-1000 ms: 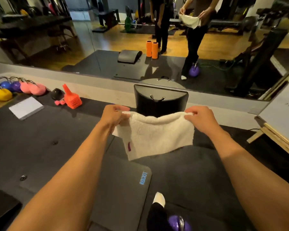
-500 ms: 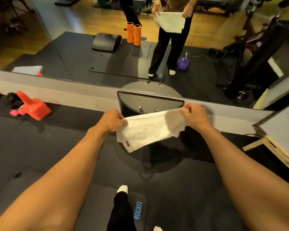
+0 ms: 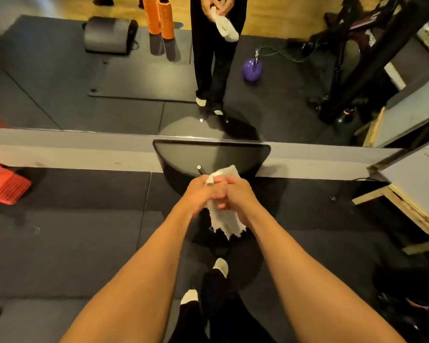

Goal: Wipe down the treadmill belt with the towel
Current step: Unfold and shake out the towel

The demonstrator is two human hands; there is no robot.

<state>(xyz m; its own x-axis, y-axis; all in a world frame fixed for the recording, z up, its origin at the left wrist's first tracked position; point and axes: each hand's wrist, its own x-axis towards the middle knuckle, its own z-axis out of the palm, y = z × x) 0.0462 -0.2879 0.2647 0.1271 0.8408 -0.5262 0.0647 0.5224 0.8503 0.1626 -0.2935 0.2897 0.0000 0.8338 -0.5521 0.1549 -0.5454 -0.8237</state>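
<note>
Towel (image 3: 224, 222) bunched above black base (image 3: 208, 154), fingers of left hand (image 3: 198, 192) and right hand (image 3: 238, 193) clamped round it; wiping seemingly not begun.

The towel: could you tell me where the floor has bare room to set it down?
Widest bare patch: the dark floor mat on the left, between the red scoop and the left hand. A narrower strip lies between the right hand and the wooden-framed board. Crowded straight ahead: the black curved unit and the feet sit below the towel.
</note>
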